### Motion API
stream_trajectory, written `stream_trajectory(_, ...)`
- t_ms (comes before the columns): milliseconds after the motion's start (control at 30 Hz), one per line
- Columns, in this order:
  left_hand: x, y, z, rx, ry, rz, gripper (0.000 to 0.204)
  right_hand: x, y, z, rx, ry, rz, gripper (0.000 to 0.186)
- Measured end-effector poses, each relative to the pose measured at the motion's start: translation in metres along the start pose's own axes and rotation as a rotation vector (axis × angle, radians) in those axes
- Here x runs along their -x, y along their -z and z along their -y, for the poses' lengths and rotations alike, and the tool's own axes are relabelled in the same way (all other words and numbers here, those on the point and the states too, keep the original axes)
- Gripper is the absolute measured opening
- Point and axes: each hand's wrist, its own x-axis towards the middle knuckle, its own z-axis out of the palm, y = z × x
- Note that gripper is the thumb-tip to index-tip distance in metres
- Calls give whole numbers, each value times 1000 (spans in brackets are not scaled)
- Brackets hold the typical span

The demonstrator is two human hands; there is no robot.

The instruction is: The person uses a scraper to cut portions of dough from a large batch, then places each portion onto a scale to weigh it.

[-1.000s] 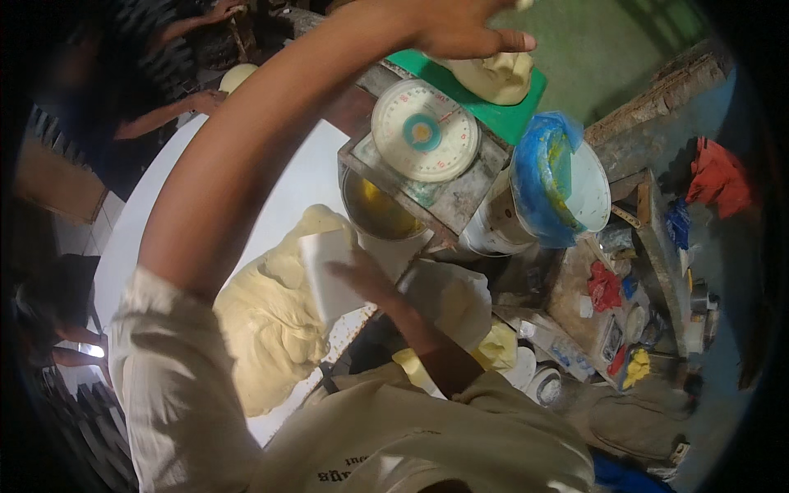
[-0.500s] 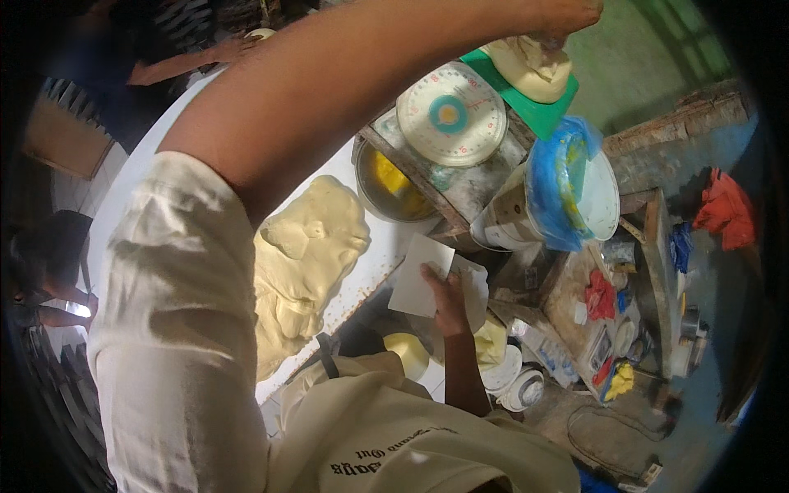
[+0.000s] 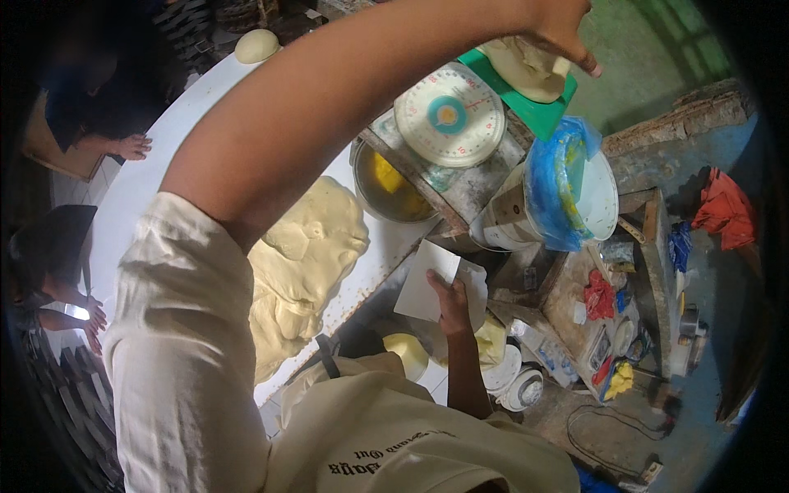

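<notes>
At the top right, my left hand (image 3: 560, 25) hangs over a pale lump of dough (image 3: 530, 70) on the green tray (image 3: 542, 115) of a dial scale (image 3: 449, 113). Its thumb stands apart from the rest; the picture's edge cuts off part of the hand. In my right hand (image 3: 450, 302), near the middle, is a flat white dough scraper (image 3: 423, 287), gripped by one edge. A large mass of soft, pale yellow dough (image 3: 308, 255) lies spread on the white table (image 3: 374, 275), partly hidden behind my left arm.
Beside the scale stand a metal pot (image 3: 366, 197) with yellow contents and a bucket (image 3: 505, 218) lined with blue plastic. A round dough ball (image 3: 256, 47) sits on the table's far edge. Two other people's hands (image 3: 134, 147) show at left. Wooden shelving (image 3: 567, 324) holds clutter at right.
My left hand has loosened from the dough on the scale, its thumb now spread outward. The scraper has shifted slightly right. Another person's hand has drawn back from the dough ball.
</notes>
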Motion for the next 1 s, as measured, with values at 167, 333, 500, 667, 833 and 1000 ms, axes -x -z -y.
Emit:
stream_trajectory(167, 6, -21, -12, -102, 39, 36, 86, -9, 15, -15, 16, 36, -55, 39)
stream_trajectory(333, 13, -40, 1, -215, 65, -56, 77, -4, 5, -8, 50, 17, -34, 31)
stream_trajectory(500, 191, -115, 47, -19, 378, -500, 25, -24, 15, -35, 205, 281, 150, 39)
stream_trajectory(667, 526, -230, 30, -405, 867, 539, 62, -28, -47, -12, 252, 105, 189, 39)
stream_trajectory(833, 523, -204, 47, -50, 880, 366, 31, -66, -122, -33, 550, 213, 320, 39)
stream_trajectory(1000, 510, -132, 39, 666, 1065, 230, 33, -127, -223, -28, 804, 438, 280, 48)
